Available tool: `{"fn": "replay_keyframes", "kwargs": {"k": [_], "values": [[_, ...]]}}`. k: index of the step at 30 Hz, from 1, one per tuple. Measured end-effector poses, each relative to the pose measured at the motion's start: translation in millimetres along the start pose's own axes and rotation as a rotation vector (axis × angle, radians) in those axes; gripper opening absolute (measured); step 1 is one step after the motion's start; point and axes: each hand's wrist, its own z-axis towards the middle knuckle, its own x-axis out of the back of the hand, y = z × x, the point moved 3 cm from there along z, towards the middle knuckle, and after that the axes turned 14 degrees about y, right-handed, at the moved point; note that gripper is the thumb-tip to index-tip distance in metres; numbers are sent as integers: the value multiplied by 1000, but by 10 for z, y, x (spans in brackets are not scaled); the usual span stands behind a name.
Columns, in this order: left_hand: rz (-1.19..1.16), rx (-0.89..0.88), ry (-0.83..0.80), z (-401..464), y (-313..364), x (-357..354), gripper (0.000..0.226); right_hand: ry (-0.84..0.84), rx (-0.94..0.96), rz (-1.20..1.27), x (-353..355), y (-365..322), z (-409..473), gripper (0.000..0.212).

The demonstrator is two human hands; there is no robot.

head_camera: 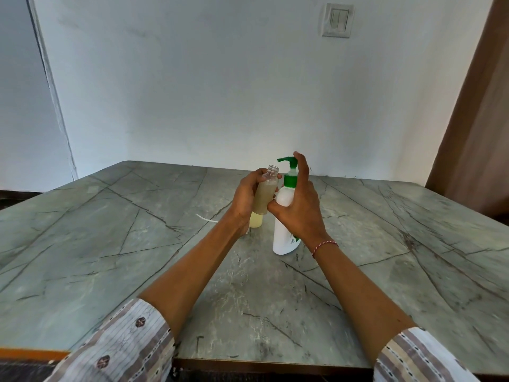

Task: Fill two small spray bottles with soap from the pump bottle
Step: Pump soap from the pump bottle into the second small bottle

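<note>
both hands worked together near the middle of the desk (137, 244), forearms reaching out from striped sleeves (124, 348) at the near edge. left hand (245, 199) was curled round a small clear bottle (266, 193), holding it lifted off the surface and tilted, its open threaded mouth just under the green spout. right hand (298, 208) wrapped the pump bottle (283, 232), thumb against the white body, with one finger raised onto the green pump head (287, 162); a red-and-white thread (325, 248) circled that wrist. the pump bottle stood on the desk, leaning a little. the held bottle looked mostly full of cloudy soap.

just behind the left hand stood a second bottle (256, 220), only its yellowish lower part showing, so its fill level could not be told. a thin white tube (206, 218), probably a sprayer dip tube, lay on the desk further left; the sprayer itself was hidden.

risks, as i judged them: the mouth was narrow and sat slightly aside of the spout tip, so a press could have dropped soap down the outside of the bottle and onto the fingers. with the level already high, another full stroke might have overflowed it. pressing down on a leaning pump bottle with one hand could have slid its base on the smooth stone, and a soapy grip could have let the small bottle slip.

beyond, the desk ran to a white wall (220, 92) with a switch (337, 20).
</note>
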Motion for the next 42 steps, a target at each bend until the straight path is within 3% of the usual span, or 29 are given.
{"fn": "replay_keyframes", "kwargs": {"k": [17, 23, 27, 34, 37, 42], "values": [[2, 11, 16, 25, -3, 7, 29, 39, 48, 6, -18, 3, -5, 91], [-35, 22, 0, 14, 7, 17, 30, -103, 54, 54, 17, -23, 41, 95], [-29, 15, -13, 9, 29, -4, 29, -128, 43, 142, 57, -71, 44, 87], [33, 30, 30, -31, 25, -45, 27, 105, -301, 372, 34, -122, 148, 45], [69, -6, 21, -61, 54, -66, 31, 129, -538, 359, -14, -136, 279, 48], [89, -64, 24, -87, 86, -92, 33, 214, -600, 316, -37, -145, 322, 46]]}}
